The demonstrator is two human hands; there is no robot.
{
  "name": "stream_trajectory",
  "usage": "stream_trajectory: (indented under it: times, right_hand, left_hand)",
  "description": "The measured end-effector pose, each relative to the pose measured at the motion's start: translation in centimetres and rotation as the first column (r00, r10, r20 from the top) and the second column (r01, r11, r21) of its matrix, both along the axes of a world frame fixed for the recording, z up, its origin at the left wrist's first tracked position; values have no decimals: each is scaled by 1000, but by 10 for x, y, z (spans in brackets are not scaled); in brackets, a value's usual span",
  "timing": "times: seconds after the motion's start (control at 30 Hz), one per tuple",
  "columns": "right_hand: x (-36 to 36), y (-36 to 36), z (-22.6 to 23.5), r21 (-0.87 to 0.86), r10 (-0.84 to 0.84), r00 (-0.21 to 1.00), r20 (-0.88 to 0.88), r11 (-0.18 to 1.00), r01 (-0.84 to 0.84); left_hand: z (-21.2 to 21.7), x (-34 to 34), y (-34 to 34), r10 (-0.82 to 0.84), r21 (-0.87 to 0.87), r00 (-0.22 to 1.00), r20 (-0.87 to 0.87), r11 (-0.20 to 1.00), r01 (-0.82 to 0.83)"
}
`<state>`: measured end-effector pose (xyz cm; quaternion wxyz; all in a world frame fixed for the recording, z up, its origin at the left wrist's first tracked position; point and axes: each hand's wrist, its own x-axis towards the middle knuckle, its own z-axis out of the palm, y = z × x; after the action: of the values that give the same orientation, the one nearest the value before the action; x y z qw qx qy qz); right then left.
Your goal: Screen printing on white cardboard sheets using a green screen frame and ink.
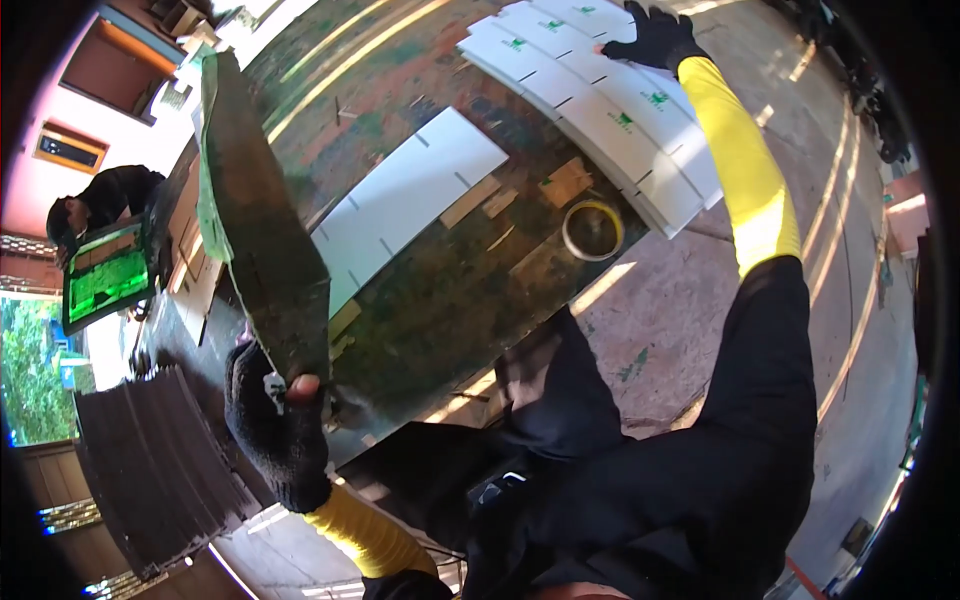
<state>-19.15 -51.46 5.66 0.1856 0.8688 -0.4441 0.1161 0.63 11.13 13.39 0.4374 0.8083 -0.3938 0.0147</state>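
Note:
My left hand (275,425), in a black knit glove with a bare thumb tip, grips the lower end of a long, flat, dark board (262,215). The board stands tilted up, and a ragged pale-green layer shows along its left edge. At the far right, my right hand (655,38), also gloved, lies with fingers spread on a fanned stack of white slotted sheets (590,85) with green prints. Between my hands, a single white slotted sheet (410,185) rests on the worn, stained table (420,290); the raised board overlaps its left end.
A roll of tape (593,230) and small brown scraps (567,183) lie near the table's right edge. Another person (110,195) bends over a green framed panel (105,275) at the left. Dark corrugated sheets (160,465) stand at the lower left.

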Motion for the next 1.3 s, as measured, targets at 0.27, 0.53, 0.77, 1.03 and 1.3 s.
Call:
stream_trajectory:
  times: [0.27, 0.53, 0.77, 1.03, 1.3]
  right_hand:
    - [104, 163, -60, 88, 695, 695, 187, 692, -716]
    - [122, 186, -106, -63, 862, 490, 132, 500, -863]
    - [121, 190, -83, 326, 745, 664, 63, 613, -720]
    - [117, 191, -79, 182, 784, 556, 277, 526, -831]
    - [134, 140, -38, 517, 734, 659, 164, 505, -692]
  left_hand:
    - [-6, 3, 13, 101, -50, 995, -19, 994, -101]
    - [2, -1, -10, 6, -32, 998, -70, 999, -9]
    - [-47, -11, -89, -353, 153, 932, 80, 929, 338]
    - [-118, -8, -119, -476, 441, 868, 140, 815, 375]
    - [-132, 2, -117, -498, 230, 867, -1, 844, 485]
